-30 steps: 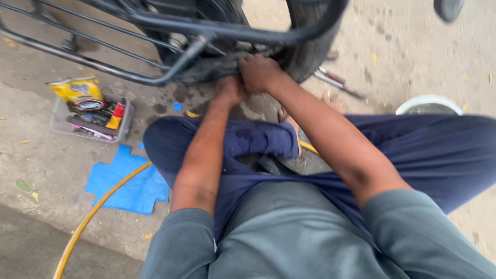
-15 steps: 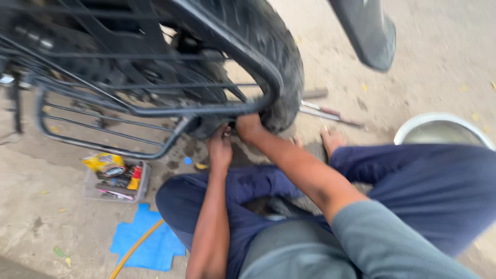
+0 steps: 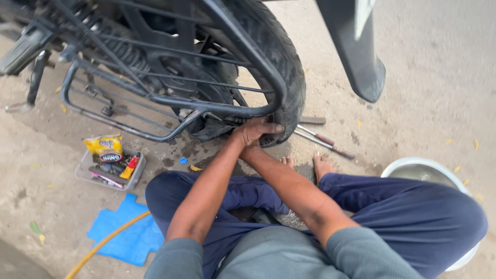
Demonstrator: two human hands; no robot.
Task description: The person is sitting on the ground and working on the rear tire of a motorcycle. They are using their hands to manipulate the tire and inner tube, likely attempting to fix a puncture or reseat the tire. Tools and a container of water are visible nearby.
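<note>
From the head camera, looking down, a person sits cross-legged on bare concrete ground in dark blue trousers [image 3: 403, 212] and a grey long-sleeved shirt, both forearms stretched forward to the black rubber rear tyre of a motorcycle [image 3: 281, 62]; the tyre stands upright just ahead of the knees, framed by a black tubular metal guard rail [image 3: 217, 108] that curves round its left side; the right hand [image 3: 256, 130] lies on top at the bottom edge of the tyre, fingers curled and pressed against the rubber, thumb tucked toward the rim; the left hand [image 3: 238, 138] sits just beneath and behind it, mostly covered, so whether its fingers are spread or closed cannot be told; both hands touch each other at the tyre's lowest part; two long metal tyre levers with dark handles [image 3: 323, 139] lie on the ground just right of the tyre, beside a bare foot [image 3: 321, 164]; a round white metal basin [image 3: 413, 169] stands at the right, partly hidden behind the knee; at the left a small clear plastic tray of patches and tubes [image 3: 109, 168] rests on the ground, near a flat blue rubber sheet [image 3: 126, 232] crossed by a yellow hose [image 3: 106, 240]; a black mudguard [image 3: 356, 46] hangs over the upper right.
</note>
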